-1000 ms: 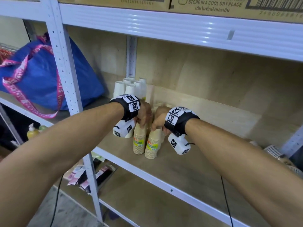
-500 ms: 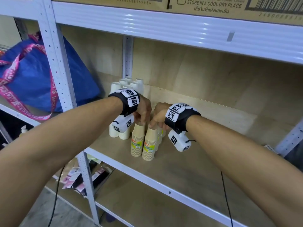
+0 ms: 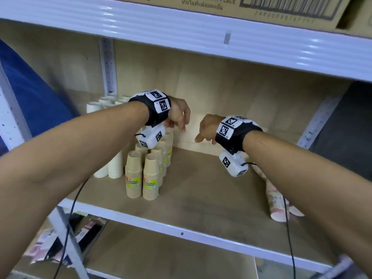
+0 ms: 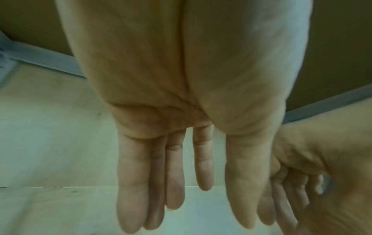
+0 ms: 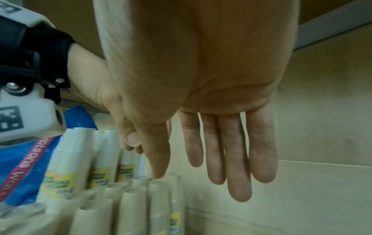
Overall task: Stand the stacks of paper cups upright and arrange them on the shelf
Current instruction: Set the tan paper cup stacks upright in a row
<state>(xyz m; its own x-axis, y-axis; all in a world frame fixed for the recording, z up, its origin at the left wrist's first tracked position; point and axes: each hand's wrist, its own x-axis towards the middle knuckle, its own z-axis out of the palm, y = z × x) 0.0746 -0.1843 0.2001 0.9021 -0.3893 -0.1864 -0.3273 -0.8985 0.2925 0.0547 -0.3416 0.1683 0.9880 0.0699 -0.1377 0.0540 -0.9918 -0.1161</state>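
Cup stacks stand upright on the left part of the wooden shelf (image 3: 201,190): two rows of brown paper cup stacks (image 3: 142,178), mouths down, each wrapped in clear film with a yellow label low on its side, run back toward the rear panel. Only the front pair shows fully; those behind are partly covered by the left wrist camera. Just left of them stand plain white cup stacks (image 3: 115,168), tall smooth cylinders half hidden behind the left forearm. Well apart, at the right, a patterned cup stack (image 3: 275,200) lies on its side under the right forearm, its far end cut off by the arm; the pinkish print is too blurred to read.

Left hand (image 3: 178,115) hangs above the back of the brown rows, touching nothing, its fingers (image 4: 132,182) straight and loose in the wrist view. Right hand (image 3: 207,128) hovers beside it over bare board, holding nothing, fingers (image 5: 237,159) spread and relaxed; from the right wrist its thumb tip seems close over one stack's top, though contact cannot be judged.

Shelf boards are pale plywood with faint grain; the frame (image 3: 181,35) is ribbed white metal with perforated uprights. Above sits a printed cardboard carton (image 3: 281,9), cut off by the top edge. A blue bag (image 3: 36,97) fills the bay at left, mostly out of frame.
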